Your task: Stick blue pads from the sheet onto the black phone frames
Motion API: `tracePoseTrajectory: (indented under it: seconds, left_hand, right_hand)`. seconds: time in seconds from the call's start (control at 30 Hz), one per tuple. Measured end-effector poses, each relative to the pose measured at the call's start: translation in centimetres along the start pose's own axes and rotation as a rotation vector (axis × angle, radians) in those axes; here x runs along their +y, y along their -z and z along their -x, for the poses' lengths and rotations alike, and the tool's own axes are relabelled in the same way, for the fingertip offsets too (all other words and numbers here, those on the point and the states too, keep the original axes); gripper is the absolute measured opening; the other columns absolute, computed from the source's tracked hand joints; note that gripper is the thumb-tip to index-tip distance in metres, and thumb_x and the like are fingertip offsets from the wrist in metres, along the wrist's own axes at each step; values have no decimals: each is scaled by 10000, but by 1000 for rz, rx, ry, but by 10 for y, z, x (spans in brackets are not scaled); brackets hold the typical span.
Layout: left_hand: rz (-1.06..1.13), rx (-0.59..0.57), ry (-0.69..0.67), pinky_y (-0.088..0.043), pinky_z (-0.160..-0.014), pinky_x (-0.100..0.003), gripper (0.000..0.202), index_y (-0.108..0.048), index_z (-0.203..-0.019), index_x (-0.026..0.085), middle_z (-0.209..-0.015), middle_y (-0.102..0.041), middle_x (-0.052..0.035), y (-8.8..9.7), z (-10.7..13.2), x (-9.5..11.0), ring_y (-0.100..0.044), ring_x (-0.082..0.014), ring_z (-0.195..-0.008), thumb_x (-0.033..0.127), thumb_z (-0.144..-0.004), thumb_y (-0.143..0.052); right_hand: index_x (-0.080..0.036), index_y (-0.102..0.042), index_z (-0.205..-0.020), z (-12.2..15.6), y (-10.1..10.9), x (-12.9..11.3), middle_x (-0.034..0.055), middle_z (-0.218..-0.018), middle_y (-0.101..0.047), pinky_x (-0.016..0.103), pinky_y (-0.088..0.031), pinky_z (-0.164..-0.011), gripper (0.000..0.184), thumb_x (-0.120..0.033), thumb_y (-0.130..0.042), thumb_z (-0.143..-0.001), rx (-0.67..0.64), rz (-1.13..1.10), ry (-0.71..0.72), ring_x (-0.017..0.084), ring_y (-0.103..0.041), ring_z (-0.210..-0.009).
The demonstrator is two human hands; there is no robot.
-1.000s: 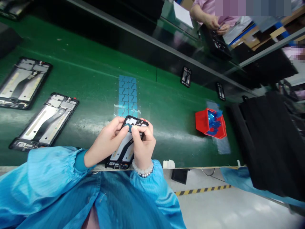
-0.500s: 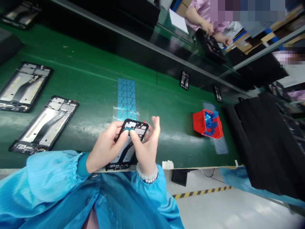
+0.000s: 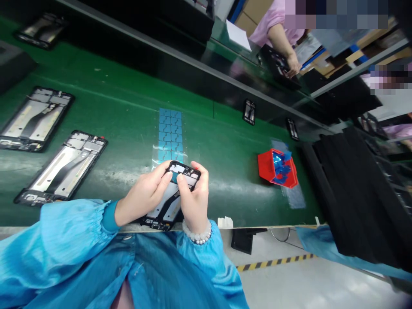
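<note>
An opened phone frame (image 3: 165,205) with a dark ribbon cable inside is gripped between my two hands at the table's near edge. My left hand (image 3: 143,195) closes on its left side, thumb pressed near the top. Along the right side, my right hand (image 3: 195,199) is wrapped round the frame, its thumb on the upper part. Between the thumbs lies a small dark-blue sticker (image 3: 174,177) on the frame. Just beyond the frame's top, a sheet of blue stickers (image 3: 170,133) lies flat on the green table.
Two more phone frames (image 3: 61,167) (image 3: 37,119) lie to the left. A red bin (image 3: 268,167) with crumpled blue film stands at the right, before a black stack (image 3: 350,193). Small phone frames (image 3: 249,111) lie further back. Across the divider a co-worker's hand (image 3: 292,64) handles a black tray.
My right fingers, raised before, have folded down round the frame's upper right. The thumbs have drawn slightly apart, showing more of the blue sticker. The co-worker's arm has shifted over the tray.
</note>
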State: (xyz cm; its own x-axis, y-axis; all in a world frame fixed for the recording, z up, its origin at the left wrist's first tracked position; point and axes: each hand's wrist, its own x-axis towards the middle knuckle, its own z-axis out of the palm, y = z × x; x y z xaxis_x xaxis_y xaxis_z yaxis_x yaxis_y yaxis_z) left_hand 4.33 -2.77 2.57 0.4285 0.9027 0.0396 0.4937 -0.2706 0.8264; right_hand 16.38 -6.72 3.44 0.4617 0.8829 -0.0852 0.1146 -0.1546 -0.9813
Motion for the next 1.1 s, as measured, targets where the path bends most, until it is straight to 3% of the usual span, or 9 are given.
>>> tracePoseTrajectory:
  seconds: [0.17,0.37,0.5,0.6,0.7,0.8,0.87,0.97,1.1]
  left_hand:
    - [-8,18,19,-486,-886,-273,429,-473,-1285,172,-1223,-635,-65,0,-1,0,-627,-213,-1064,354,-935,-305]
    - [-97,44,-4,-507,-824,-266,471,-463,-1312,132,-1158,-675,-82,-1,3,1,-674,-217,-965,336,-938,-264]
    - [-67,55,-1,-489,-882,-267,479,-489,-1321,138,-1241,-635,-83,1,3,-1,-657,-222,-1022,350,-939,-290]
    - [105,-10,72,-416,-1004,-276,484,-494,-1337,171,-1340,-561,-53,3,3,-6,-554,-219,-1191,393,-944,-318]
    - [312,-153,95,-436,-986,-275,564,-341,-1439,191,-1397,-502,-56,1,4,-15,-531,-215,-1210,395,-917,-403]
    - [419,-211,68,-523,-830,-270,678,-201,-1485,187,-1190,-644,-80,-3,5,-21,-641,-194,-989,318,-876,-468]
    - [410,-192,78,-535,-734,-264,675,-221,-1479,184,-950,-692,-47,-3,4,-22,-648,-169,-813,283,-860,-471]
    - [361,-181,86,-506,-607,-239,658,-276,-1460,161,-741,-632,6,-2,3,-19,-567,-129,-614,267,-840,-471]
    - [307,-173,43,-428,-508,-208,641,-310,-1443,118,-612,-532,45,-1,2,-16,-442,-103,-504,249,-833,-455]
  right_hand:
    - [-196,-415,-1210,-1,5,3,89,-1202,-542,338,-479,-912,501,-211,-590,-741,-137,29,27,171,-574,-1031]
    - [-193,-449,-1156,2,-6,10,76,-1121,-576,309,-485,-868,374,-232,-543,-796,-38,76,100,151,-584,-968]
    - [-187,-475,-1116,3,-11,14,80,-1118,-575,313,-466,-884,301,-290,-518,-836,32,89,133,153,-572,-995]
    - [-182,-504,-1084,-2,-8,18,76,-1076,-594,329,-451,-900,252,-312,-477,-870,54,145,155,159,-567,-1000]
    - [-185,-508,-1161,-8,-1,18,95,-1123,-560,362,-425,-939,310,-307,-481,-876,93,278,260,178,-533,-1054]
    - [-225,-547,-1176,-9,10,13,93,-1143,-529,386,-391,-971,329,-264,-557,-850,158,510,510,200,-479,-1104]
    - [-257,-613,-1074,-8,16,8,59,-1046,-580,370,-399,-936,234,-221,-576,-846,91,655,678,195,-489,-1052]
    - [-243,-660,-925,-7,18,3,25,-893,-642,331,-408,-843,121,-196,-571,-859,-40,825,850,183,-509,-953]
    - [-194,-660,-844,-10,14,0,21,-836,-665,308,-383,-783,89,-203,-573,-864,-62,966,959,174,-510,-914]
